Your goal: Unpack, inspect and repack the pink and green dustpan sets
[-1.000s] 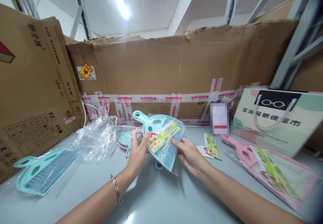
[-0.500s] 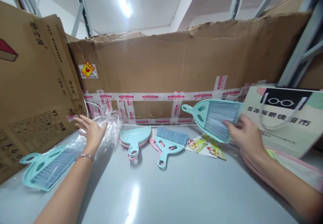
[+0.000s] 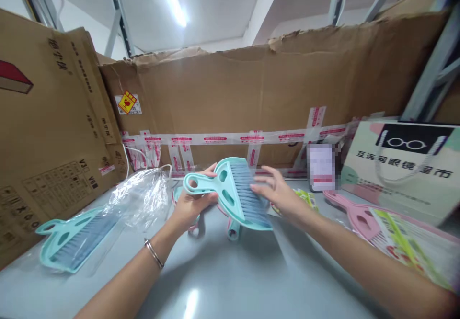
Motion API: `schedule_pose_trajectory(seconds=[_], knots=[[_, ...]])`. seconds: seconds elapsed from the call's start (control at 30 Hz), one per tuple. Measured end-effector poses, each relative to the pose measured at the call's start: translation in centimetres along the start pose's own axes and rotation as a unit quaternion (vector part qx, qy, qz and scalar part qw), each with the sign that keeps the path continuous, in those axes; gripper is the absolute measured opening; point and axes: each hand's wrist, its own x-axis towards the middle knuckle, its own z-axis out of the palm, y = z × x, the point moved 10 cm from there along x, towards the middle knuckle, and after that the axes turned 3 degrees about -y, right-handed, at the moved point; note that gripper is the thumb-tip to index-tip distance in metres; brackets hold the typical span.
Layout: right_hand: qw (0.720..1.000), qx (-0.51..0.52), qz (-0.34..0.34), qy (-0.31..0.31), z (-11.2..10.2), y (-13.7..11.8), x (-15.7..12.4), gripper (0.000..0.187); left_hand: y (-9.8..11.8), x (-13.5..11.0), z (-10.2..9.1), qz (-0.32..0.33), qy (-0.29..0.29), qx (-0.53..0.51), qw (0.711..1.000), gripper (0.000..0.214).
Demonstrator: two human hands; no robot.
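Note:
A mint-green dustpan with a blue-bristled hand brush [image 3: 247, 192] nested in it is held up over the middle of the table, handles to the left. My left hand [image 3: 194, 201] is closed around the handle end from behind. At the bristle side, my right hand [image 3: 278, 192] has its fingers stretched and spread, slightly blurred; whether the fingertips touch the bristles I cannot tell. Below and behind the held set, another dustpan [image 3: 176, 195] and a second brush handle [image 3: 233, 230] show only in part, with pink pieces under them.
On the left lie a bagged mint dustpan-and-brush set [image 3: 77, 240] and a crumpled clear plastic bag [image 3: 142, 197]. A pink bagged set [image 3: 362, 218] lies on the right, before a paper carrier bag [image 3: 402, 165]. A phone-like object [image 3: 322, 168] and printed cards [image 3: 305, 198] are behind. Cardboard [image 3: 230, 94] walls the back.
The mint dustpan and brush have moved from the right to the middle, passing from my right hand to my left. My left hand has left the plastic bag; my right hand has opened.

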Motion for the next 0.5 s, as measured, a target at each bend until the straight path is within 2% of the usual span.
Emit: schedule_pose_trajectory(seconds=[0.03, 0.07, 0.1, 0.13, 0.17, 0.23, 0.3, 0.37, 0.43, 0.47, 0.5], knots=[[0.993, -0.066, -0.084, 0.045, -0.4, -2.1, -0.2, 0.059, 0.4, 0.0, -0.3, 0.013, 0.014, 0.017, 1.000, 0.030], [0.973, -0.140, -0.174, 0.058, 0.1, -4.4, -0.8, 0.054, 0.7, 0.1, -0.2, 0.024, 0.015, 0.037, 0.999, 0.029], [0.943, -0.215, -0.252, 0.040, 1.5, -6.4, -1.5, 0.048, 1.1, 0.1, 0.0, 0.034, 0.010, 0.057, 0.998, 0.029], [0.907, -0.286, -0.310, -0.002, 3.3, -7.7, -2.1, 0.040, 1.5, 0.2, 0.4, 0.048, -0.002, 0.077, 0.996, 0.030], [0.871, -0.345, -0.345, -0.051, 5.2, -8.4, -2.6, 0.033, 1.9, 0.2, 0.8, 0.062, -0.014, 0.098, 0.993, 0.031], [0.824, -0.413, -0.375, -0.099, 7.1, -9.4, -2.7, 0.022, 2.9, 0.3, 0.7, 0.098, -0.018, 0.147, 0.984, 0.032], [0.819, -0.407, -0.398, -0.070, 6.3, -11.0, -1.8, 0.019, 4.3, 0.3, -1.5, 0.141, 0.049, 0.202, 0.968, 0.030], [0.830, -0.367, -0.419, -0.019, 3.9, -12.4, -0.5, 0.021, 5.7, -0.2, -4.9, 0.182, 0.159, 0.246, 0.939, 0.027], [0.827, -0.364, -0.428, -0.007, 2.2, -12.2, 0.7, 0.022, 6.4, -0.7, -7.6, 0.203, 0.229, 0.297, 0.905, 0.026], [0.816, -0.390, -0.426, -0.032, 2.1, -11.2, 1.3, 0.022, 6.2, -0.6, -8.2, 0.201, 0.229, 0.332, 0.893, 0.026], [0.801, -0.427, -0.413, -0.071, 2.4, -9.6, 1.7, 0.022, 5.6, -0.2, -8.2, 0.186, 0.205, 0.369, 0.887, 0.026]])
